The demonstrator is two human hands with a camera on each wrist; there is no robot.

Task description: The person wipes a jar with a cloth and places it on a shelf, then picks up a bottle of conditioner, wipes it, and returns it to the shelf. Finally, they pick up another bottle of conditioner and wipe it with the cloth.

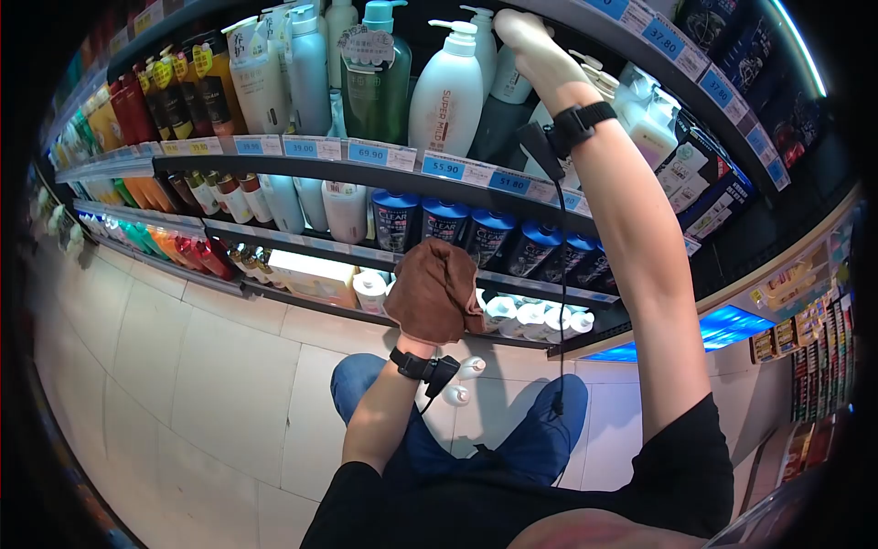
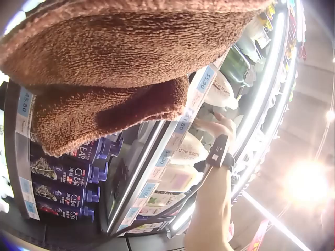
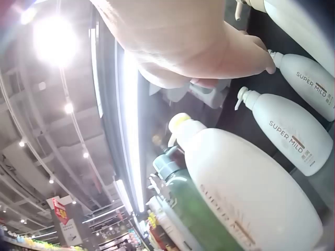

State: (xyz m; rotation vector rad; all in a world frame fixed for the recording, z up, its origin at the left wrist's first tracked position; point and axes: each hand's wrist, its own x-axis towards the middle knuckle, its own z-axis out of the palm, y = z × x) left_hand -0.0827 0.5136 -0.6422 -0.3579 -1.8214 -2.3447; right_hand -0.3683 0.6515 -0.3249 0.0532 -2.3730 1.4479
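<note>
A brown cloth [image 1: 434, 291] covers my left hand in front of the lower shelves; its fingers are hidden. In the left wrist view the cloth [image 2: 131, 57] fills the upper part. My right hand [image 1: 530, 46] reaches over the upper shelf among white pump bottles. In the right wrist view the fingers of my right hand [image 3: 204, 47] pinch the pump top of a rear "Super Mild" bottle [image 3: 311, 81], which leans in the picture. A second such bottle [image 3: 290, 130] stands beside it, and a larger one [image 3: 246, 183] stands nearer, next to a green bottle [image 3: 199, 209].
Blue "Clear" bottles [image 1: 444, 221] line the shelf below, with white bottles [image 1: 530, 318] on the bottom shelf. The price-label edge [image 1: 444, 167] runs under the upper bottles. Two small white items [image 1: 457, 394] are near my knees. A cable [image 1: 562, 274] hangs from my right wrist.
</note>
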